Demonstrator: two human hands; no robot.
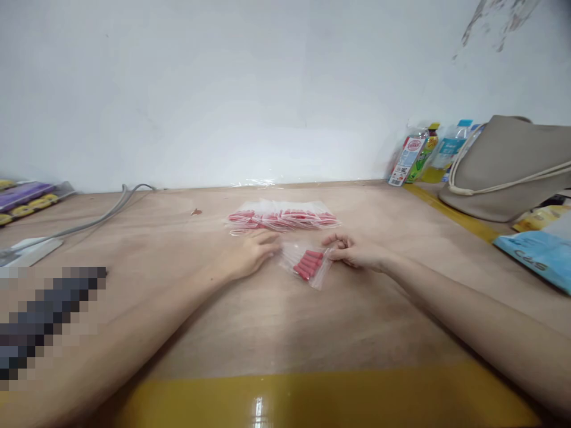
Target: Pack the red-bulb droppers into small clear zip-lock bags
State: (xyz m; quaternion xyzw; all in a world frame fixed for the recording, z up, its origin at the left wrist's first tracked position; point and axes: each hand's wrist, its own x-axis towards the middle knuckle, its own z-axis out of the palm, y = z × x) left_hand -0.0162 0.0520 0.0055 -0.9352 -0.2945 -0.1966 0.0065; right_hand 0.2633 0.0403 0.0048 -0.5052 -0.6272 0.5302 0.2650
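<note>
A clear plastic bag (307, 264) with several small red cylinders inside is held just above the wooden tabletop. My left hand (256, 252) has its fingers bent at the bag's upper left corner, thumb and fingers pinched together. On the other side, my right hand (352, 251) grips the bag's right edge between thumb and curled fingers. Behind both hands lies a row of overlapping clear bags (283, 215) that also show red pieces inside. What exactly the red cylinders are, I cannot tell.
Yellow tape (285, 401) covers the table's front edge. A grey cable (100, 220) and a purple-and-yellow pack (27, 199) lie left. At the right are drink bottles (448, 151), a carton (407, 159), a taupe bag (504, 166) and a blue packet (530, 255). A white wall stands behind.
</note>
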